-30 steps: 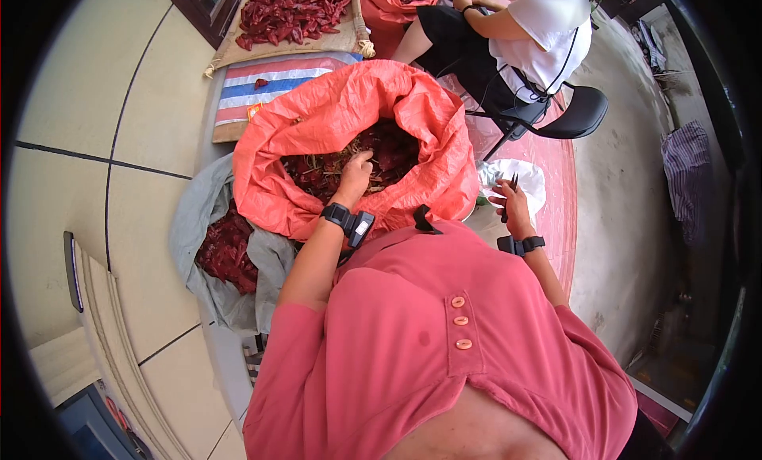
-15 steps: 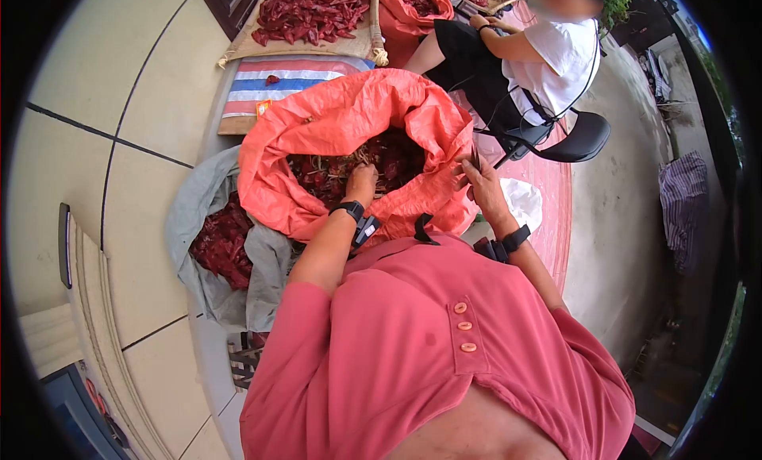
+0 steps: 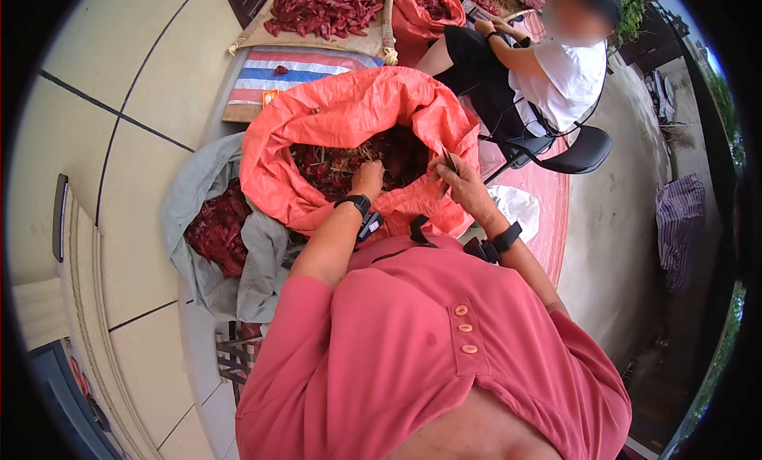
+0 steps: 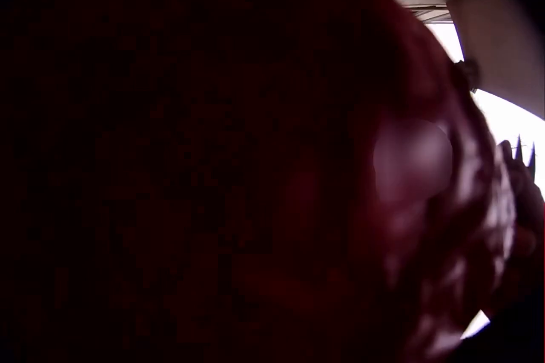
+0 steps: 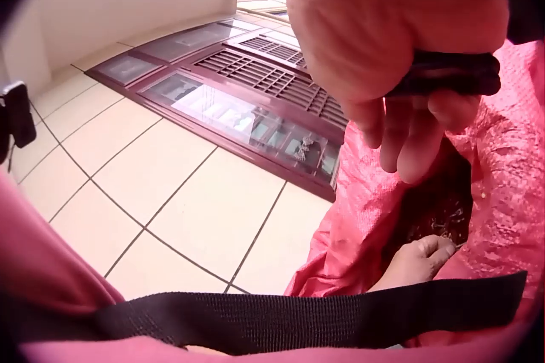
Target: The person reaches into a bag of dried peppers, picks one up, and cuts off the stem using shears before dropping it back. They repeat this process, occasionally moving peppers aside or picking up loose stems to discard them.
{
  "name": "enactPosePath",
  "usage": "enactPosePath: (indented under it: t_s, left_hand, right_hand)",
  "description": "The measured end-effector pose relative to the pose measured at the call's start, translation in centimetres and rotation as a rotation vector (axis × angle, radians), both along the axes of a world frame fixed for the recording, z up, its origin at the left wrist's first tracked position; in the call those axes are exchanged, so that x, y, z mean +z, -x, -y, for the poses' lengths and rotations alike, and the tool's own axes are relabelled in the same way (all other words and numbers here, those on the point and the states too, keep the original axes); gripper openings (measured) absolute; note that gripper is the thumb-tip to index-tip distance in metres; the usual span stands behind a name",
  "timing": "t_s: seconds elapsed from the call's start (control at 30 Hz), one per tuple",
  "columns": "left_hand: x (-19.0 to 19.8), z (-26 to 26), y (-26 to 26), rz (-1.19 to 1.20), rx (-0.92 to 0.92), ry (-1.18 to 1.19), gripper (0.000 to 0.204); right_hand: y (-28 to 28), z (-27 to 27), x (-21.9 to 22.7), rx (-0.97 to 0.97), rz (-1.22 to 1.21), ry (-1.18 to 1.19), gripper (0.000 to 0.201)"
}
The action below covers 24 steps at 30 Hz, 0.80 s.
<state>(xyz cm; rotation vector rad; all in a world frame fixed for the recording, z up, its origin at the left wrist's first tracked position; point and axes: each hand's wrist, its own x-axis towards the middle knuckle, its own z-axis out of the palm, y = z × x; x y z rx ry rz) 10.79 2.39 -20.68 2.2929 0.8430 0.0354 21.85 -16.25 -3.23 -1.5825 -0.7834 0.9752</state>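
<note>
1. Our right grip (image 3: 463, 184) is clenched around a dark tool (image 5: 451, 74); two slim pointed prongs show beside that hand at the edge of the left wrist view. We hold it at the right side of the red sack (image 3: 341, 99), near the sack's rim.
2. Our left grip (image 3: 369, 177) is down inside the sack's wide mouth, among the dark red peppers (image 3: 406, 154). We cannot tell whether its fingers pinch anything; the left wrist view is mostly a dark, glossy red surface, too close and dim to make out.
3. The peppers lie in the sack below its folded rim, and we see pale stems mixed among them.
4. We wear a black band on each wrist, and our pink shirt (image 3: 389, 325) comes right up to the near side of the sack.
5. Just to the left of it we see a grey sack (image 3: 266, 250) with more red peppers (image 3: 218, 230) inside.
6. Beyond the red sack we find a striped sheet (image 3: 305, 75), and past that a tray (image 3: 258, 38) heaped with red peppers.
7. To the upper right we see a person (image 3: 552, 83) in a white top, seated on a black chair (image 3: 583, 152).
</note>
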Motion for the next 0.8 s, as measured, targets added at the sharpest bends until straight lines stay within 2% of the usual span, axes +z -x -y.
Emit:
enactPosePath:
  t_s: [0.1,0.17,0.2,0.23,0.27,0.33,0.5,0.6,0.63,0.67,0.73,0.8]
  left_hand:
    - [1.3,0.2,0.7,0.073,0.007,-0.043,0.025]
    - [3.0,-0.6,1.3,0.123,0.035,0.126,0.027]
    - [3.9,-1.0,1.7,0.184,0.063,0.240,0.028]
    - [4.9,-1.4,2.4,0.297,0.034,0.266,0.030]
    - [6.0,-1.8,2.8,0.285,0.040,0.321,0.030]
    - [8.4,-2.0,3.7,0.265,0.063,0.428,0.029]
    - [13.1,-0.7,5.0,0.392,0.070,0.361,0.028]
    - [15.1,0.2,5.5,0.446,0.100,0.355,0.028]
    - [16.3,0.7,5.8,0.458,0.119,0.397,0.028]
    - [17.2,1.1,6.0,0.469,0.140,0.442,0.027]
    - [17.7,1.4,6.4,0.494,0.144,0.478,0.026]
    - [17.6,1.6,6.5,0.551,0.137,0.492,0.025]
  right_hand:
    - [-0.7,1.5,1.5,-0.034,-0.011,0.101,0.022]
    - [-0.7,2.3,2.3,-0.076,-0.011,0.093,0.022]
    - [-1.1,2.8,1.0,-0.101,-0.001,0.062,0.020]
    - [-1.4,2.9,0.9,-0.079,0.021,0.084,0.020]
    - [-1.6,2.8,0.8,-0.053,0.045,0.104,0.020]
    - [-1.6,1.5,0.7,-0.009,0.059,0.064,0.021]
    - [0.0,-3.2,1.8,0.126,0.190,0.084,0.018]
    - [0.6,-5.7,0.4,0.207,0.286,-0.138,0.018]
    - [0.9,-6.4,0.3,0.225,0.279,-0.135,0.018]
    - [1.1,-6.6,0.4,0.243,0.393,-0.148,0.016]
    - [1.7,-6.8,1.3,0.277,0.621,-0.172,0.013]
    - [1.6,-7.0,1.0,0.234,0.553,-0.188,0.013]
